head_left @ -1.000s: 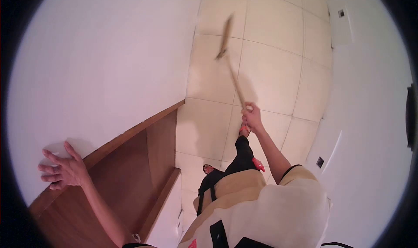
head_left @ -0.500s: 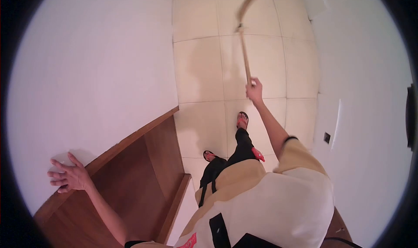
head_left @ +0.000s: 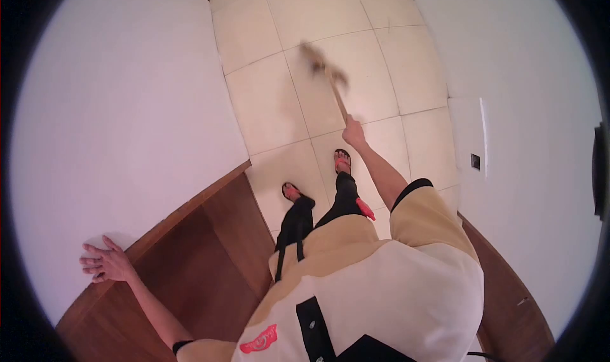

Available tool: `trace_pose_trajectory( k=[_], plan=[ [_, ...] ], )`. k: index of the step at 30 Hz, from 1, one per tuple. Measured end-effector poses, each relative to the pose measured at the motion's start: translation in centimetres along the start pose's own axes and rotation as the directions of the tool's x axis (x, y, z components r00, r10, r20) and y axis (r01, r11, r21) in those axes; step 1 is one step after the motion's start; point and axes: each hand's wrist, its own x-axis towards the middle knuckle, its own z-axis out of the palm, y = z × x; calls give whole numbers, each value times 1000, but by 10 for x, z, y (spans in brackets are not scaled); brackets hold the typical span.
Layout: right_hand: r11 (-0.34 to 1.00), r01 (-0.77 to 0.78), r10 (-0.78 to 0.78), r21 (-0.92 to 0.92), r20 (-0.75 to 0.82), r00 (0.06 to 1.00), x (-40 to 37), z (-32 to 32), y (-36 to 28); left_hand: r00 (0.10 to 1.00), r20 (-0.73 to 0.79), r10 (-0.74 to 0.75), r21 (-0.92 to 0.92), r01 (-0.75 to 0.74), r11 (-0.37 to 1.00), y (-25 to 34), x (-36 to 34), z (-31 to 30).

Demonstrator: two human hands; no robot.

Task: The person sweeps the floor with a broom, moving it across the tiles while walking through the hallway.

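My right hand [head_left: 354,132] is wrapped round the end of the pale handle of a broom [head_left: 338,96], held out ahead of my feet. The brown head at its far end is smeared by motion and lies over the tiled floor [head_left: 254,111]. My left hand [head_left: 107,261] rests with fingers spread on the white wall [head_left: 127,120], its wrist beside the wooden door frame [head_left: 184,213].
A brown wooden door [head_left: 197,260] stands at the left below the frame. To the right runs another white wall [head_left: 534,140] with a small dark socket [head_left: 475,162]. Brown wood [head_left: 508,286] shows behind my right side. My sandalled feet [head_left: 343,162] are on the tiles.
My right hand has moved slightly left and swung the broom head left and nearer to me. My left hand keeps its place on the wall. The view has turned a little.
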Motion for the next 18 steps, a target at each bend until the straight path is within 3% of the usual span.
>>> trace_pose_trajectory(
  k=[1, 3, 4, 5, 7, 8, 10, 12, 13, 15, 16, 18],
  plan=[
    [998, -25, 30, 55, -81, 996, -8, -9, -5, 999, -37, -1, -17, 0, 1000, -2, 1, -2],
    [958, -7, 7, 288, 1, 1000, -32, -55, 14, 995, -103, -10, -39, 6, 999, 0, 0, 3],
    [931, 30, -20, 364, -30, 999, -54, -74, 24, 977, -212, -11, -87, -7, 996, -1, -1, 14],
    [895, 71, -44, 439, -72, 996, -77, -94, 37, 987, -164, 4, -61, -15, 998, -5, -3, 6],
    [898, -4, -12, 440, 34, 999, -136, -128, 67, 997, -76, 31, -28, -33, 999, -6, -2, -11],
    [902, 50, -48, 429, -15, 999, -168, -134, 90, 998, -55, 28, -78, -33, 996, -5, -2, -8],
    [911, -122, 101, 393, 73, 992, -242, -172, 107, 968, -252, -22, -225, -37, 974, -4, -3, 12],
    [744, -458, 337, 487, 318, 886, -312, -215, 109, 890, -446, -96, -384, -93, 918, 3, 0, 37],
    [661, -566, 441, 493, 355, 825, -343, -228, 107, 834, -531, -148, -457, -135, 879, 18, 7, 36],
    [473, -712, 612, 518, 388, 689, -392, -233, 102, 904, -377, -203, -555, -45, 831, 51, 6, 0],
    [377, -754, 685, 537, 387, 618, -404, -230, 100, 919, -364, -153, -575, -92, 813, 77, 2, -23],
    [312, -823, 773, 475, 376, 511, -423, -204, 129, 929, -367, -53, -642, -211, 737, 117, -27, -43]
  ],
)
